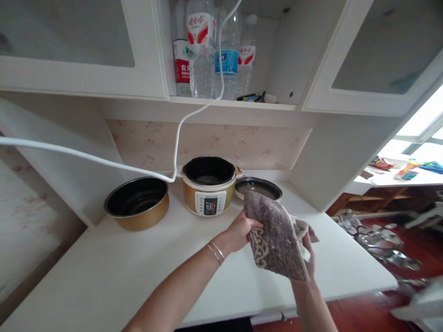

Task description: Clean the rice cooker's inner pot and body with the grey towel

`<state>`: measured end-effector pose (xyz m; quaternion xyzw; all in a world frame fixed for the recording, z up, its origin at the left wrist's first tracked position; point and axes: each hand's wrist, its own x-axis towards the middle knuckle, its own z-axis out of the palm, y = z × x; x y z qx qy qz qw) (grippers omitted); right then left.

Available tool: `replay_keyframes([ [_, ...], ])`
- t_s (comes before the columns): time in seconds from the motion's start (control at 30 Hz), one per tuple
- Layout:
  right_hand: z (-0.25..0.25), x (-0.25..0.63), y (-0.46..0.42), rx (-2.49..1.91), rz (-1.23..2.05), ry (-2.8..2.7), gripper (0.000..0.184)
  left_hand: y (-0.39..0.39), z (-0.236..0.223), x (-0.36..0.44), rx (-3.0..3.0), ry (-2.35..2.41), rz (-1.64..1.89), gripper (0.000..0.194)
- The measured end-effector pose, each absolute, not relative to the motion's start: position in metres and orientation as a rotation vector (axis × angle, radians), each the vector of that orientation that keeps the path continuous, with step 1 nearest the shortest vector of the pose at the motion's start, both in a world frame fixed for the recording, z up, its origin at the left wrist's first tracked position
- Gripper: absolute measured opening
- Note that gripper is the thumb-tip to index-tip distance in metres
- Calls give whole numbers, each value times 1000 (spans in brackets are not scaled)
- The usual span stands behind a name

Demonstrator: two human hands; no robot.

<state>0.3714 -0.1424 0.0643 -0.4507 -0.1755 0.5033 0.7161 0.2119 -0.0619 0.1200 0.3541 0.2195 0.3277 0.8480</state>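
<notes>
A grey-brown cloth with a pale scroll pattern hangs folded between my hands, above the white countertop. My left hand pinches its left edge, thumb lying over the front. On the right side my right hand grips the cloth from behind, its fingers partly covered. Beyond the cloth lies a round dark lid, partly hidden by it. A gold and white electric cooker stands open next to the lid, its dark inside showing. Left of it sits a gold pot with a black inside.
A white cable crosses the view in front of the cabinet. Plastic bottles stand on the open shelf above. To the right, metal items lie low by the reddish floor, near a white windowsill with packets.
</notes>
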Motion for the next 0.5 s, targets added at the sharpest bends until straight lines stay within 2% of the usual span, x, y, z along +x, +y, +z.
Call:
replay_keyframes([
  [0.13,34,421,-156,-1308,1152,-269,39,-71,57,220,873,745,500,39],
  [0.23,15,456,-169,-1615,775,-279,50,-80,26,203,930,802,416,43],
  [0.37,8,464,-174,-2069,324,-613,68,-92,6,156,939,798,438,53],
  [0.5,12,413,-152,-2113,95,-1111,63,-106,-6,106,925,912,571,38],
])
